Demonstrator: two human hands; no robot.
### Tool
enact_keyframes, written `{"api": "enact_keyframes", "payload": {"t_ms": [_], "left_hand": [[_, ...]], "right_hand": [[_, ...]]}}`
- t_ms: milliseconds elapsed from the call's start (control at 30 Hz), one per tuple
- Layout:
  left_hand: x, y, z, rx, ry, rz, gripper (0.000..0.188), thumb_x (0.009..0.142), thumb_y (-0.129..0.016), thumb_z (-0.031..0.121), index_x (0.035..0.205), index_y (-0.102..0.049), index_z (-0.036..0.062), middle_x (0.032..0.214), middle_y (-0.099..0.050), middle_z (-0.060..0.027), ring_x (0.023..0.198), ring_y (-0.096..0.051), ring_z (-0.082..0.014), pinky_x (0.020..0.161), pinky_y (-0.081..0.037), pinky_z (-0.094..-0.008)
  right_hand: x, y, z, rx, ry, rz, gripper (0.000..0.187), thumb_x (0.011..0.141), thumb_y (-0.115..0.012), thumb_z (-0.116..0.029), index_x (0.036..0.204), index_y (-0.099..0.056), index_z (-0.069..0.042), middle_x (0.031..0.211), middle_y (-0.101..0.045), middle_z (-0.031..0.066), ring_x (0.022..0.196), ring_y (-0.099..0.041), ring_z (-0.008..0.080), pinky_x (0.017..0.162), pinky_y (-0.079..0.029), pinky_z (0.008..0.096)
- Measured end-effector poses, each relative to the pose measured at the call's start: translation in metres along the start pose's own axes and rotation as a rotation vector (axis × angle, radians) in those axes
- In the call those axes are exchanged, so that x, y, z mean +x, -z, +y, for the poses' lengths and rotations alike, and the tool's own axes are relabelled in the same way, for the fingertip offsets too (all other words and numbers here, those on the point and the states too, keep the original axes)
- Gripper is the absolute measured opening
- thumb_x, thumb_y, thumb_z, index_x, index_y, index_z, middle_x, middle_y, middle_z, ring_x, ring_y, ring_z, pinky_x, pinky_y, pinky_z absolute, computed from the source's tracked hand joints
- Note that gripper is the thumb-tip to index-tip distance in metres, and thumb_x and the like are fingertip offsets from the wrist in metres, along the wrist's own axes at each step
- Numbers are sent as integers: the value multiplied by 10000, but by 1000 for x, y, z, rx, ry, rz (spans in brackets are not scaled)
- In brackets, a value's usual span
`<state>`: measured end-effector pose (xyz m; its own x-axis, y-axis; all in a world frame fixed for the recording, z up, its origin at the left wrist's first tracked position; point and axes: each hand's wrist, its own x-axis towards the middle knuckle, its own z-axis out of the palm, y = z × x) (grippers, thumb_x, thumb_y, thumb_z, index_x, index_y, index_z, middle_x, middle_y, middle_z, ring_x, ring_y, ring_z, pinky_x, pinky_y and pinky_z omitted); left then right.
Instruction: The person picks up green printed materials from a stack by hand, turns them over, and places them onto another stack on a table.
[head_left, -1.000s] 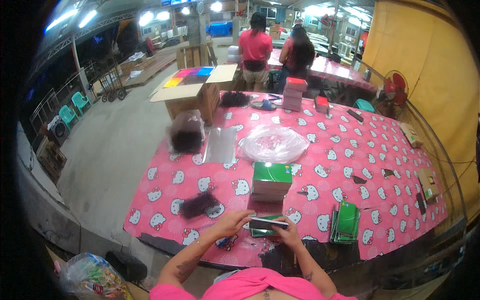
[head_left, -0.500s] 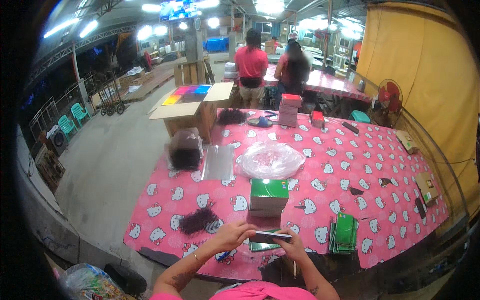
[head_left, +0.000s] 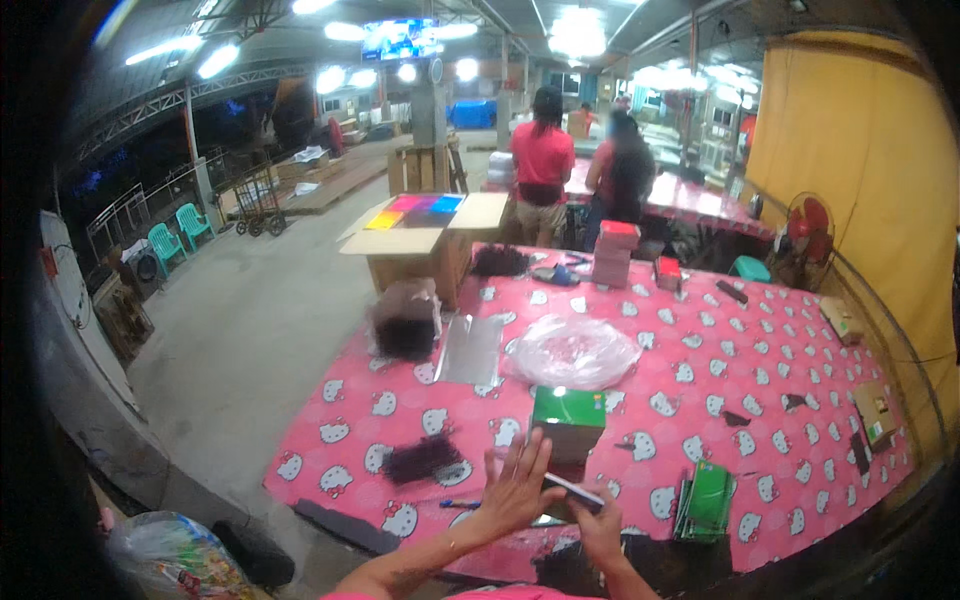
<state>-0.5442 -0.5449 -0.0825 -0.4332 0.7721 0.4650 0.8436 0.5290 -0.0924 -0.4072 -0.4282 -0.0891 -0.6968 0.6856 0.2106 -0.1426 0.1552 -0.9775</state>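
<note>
Head view: thin book [head_left: 575,491] between the two hands [head_left: 517,490].

You work beneath white tubular ceiling lamps [head_left: 163,49] that flare into overexposed patches. Your pink cartoon-patterned vinyl-look desk [head_left: 350,430] receives moderate, diffuse light; the outdoor area at far left stays dark. Note the slight blur on your bare hands [head_left: 518,487], the soft background, the edges bending rimward, and the black fisheye corners.
</note>
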Motion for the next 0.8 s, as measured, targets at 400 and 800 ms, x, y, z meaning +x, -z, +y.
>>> {"api": "enact_keyframes", "payload": {"t_ms": [400, 800], "left_hand": [[-38, -11, 17, -319, -210, 78, 830, 972, -435, 611, 1549, -304, 28, 1647, -235, -140, 1542, -155, -308, 1182, 98, -598], [38, 21, 2, -380, -53, 269, 894, 940, -501, 635, 1531, -333, -15, 1620, -255, -224, 1543, -132, -348, 1214, 19, -567]], "right_hand": [[11, 8, -24, 179, -198, 78, 156, 903, -711, -27, 1054, -673, -15, 935, -704, 48, 894, -622, 79, 790, -508, 252], [15, -6, -35, 79, 2, -71, 185, 907, -715, -27, 1083, -667, 1, 971, -700, 50, 871, -643, 97, 777, -532, 255]]}}
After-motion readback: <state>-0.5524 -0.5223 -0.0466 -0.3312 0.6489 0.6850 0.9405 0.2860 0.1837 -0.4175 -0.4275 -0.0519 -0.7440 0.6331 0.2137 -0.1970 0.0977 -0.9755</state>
